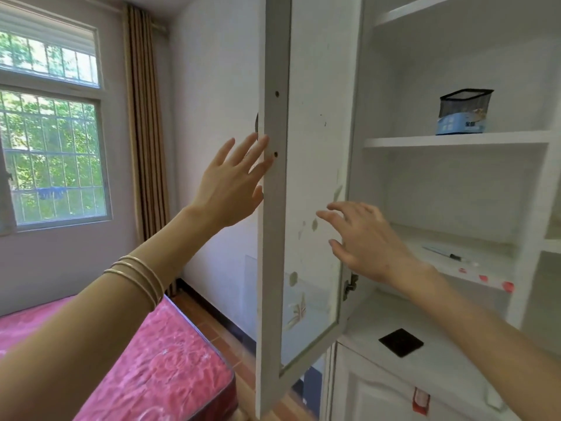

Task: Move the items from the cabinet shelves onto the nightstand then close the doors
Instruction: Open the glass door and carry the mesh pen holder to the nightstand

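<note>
The white cabinet's glass-paned door (274, 238) stands swung out toward me. My left hand (230, 183) is spread flat, fingertips touching the door's outer edge. My right hand (367, 238) hovers open in front of the cabinet, beside the door's inner face, holding nothing. On the upper shelf (425, 141) stands a black mesh holder (464, 110) with a blue box inside. A pen-like item (449, 255) lies on the lower shelf. A black square (400, 342) rests on the ledge below.
A bed with a pink mattress (158, 360) lies at lower left. A barred window (51, 147) and a tan curtain (145, 132) fill the left wall. A lower cabinet door (379, 393) with a red sticker sits beneath the ledge. No nightstand is visible.
</note>
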The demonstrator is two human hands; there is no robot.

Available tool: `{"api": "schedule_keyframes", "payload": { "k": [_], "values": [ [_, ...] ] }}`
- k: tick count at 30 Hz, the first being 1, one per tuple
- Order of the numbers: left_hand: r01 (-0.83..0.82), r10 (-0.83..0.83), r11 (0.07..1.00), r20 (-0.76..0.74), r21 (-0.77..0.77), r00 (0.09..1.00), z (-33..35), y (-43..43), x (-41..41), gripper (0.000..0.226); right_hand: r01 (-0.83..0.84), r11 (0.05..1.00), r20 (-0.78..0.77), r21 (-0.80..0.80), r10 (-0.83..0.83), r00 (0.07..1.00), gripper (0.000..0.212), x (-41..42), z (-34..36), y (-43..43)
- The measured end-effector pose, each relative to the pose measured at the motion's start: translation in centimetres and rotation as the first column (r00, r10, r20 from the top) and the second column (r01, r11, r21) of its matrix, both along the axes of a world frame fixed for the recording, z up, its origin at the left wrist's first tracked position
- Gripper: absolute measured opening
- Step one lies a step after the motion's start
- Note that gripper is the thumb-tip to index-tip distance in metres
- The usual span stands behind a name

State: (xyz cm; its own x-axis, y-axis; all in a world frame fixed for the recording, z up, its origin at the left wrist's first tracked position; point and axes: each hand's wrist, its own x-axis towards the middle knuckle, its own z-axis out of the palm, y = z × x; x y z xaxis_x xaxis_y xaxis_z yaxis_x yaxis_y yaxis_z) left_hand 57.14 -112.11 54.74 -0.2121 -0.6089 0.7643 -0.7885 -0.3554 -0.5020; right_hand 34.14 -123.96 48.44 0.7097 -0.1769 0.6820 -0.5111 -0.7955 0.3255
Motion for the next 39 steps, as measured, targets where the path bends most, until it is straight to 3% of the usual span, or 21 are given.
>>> {"api": "schedule_keyframes", "payload": {
  "k": [5, 9, 13, 16, 24, 30, 39],
  "values": [
    [0.191, -0.192, 0.981, -0.025, -0.009, 0.981, -3.6, -1.9, -3.5, 0.050, 0.039, 0.998, 0.031, 0.041, -0.040, 0.999, 0.049, -2.7, -1.4, -0.2],
    [0.357, -0.332, 0.932, -0.255, 0.059, 0.908, -12.1, -4.5, -8.6, 0.050, 0.062, 0.990, 0.087, 0.130, -0.074, 0.993, 0.048, -6.1, -6.2, -0.4],
    [0.489, -0.293, 0.814, -0.506, 0.314, 0.811, -25.2, -5.6, -14.6, 0.057, 0.199, 0.938, -0.010, 0.283, -0.205, 0.979, 0.050, -10.4, -14.1, -0.7],
    [0.515, -0.193, 0.767, -0.628, 0.382, 0.754, -29.2, -7.3, -17.3, 0.057, 0.330, 0.877, -0.126, 0.349, -0.305, 0.944, 0.048, -13.4, -18.1, -2.0],
    [0.569, -0.399, 0.804, -0.552, 0.173, 0.732, -22.4, -18.5, -19.3, 0.055, 0.420, 0.861, -0.102, 0.287, -0.408, 0.907, 0.047, -17.8, -15.8, -9.3],
    [0.608, -0.526, 0.793, -0.465, 0.035, 0.712, -15.4, -25.8, -21.1, 0.054, 0.380, 0.910, 0.022, 0.167, -0.389, 0.921, 0.049, -18.9, -8.4, -16.2],
    [0.643, -0.654, 0.750, -0.315, -0.154, 0.688, -5.1, -31.9, -21.2, 0.049, 0.317, 0.946, 0.088, -0.066, -0.311, 0.946, 0.047, -17.9, 2.7, -20.5]
  ]
}}
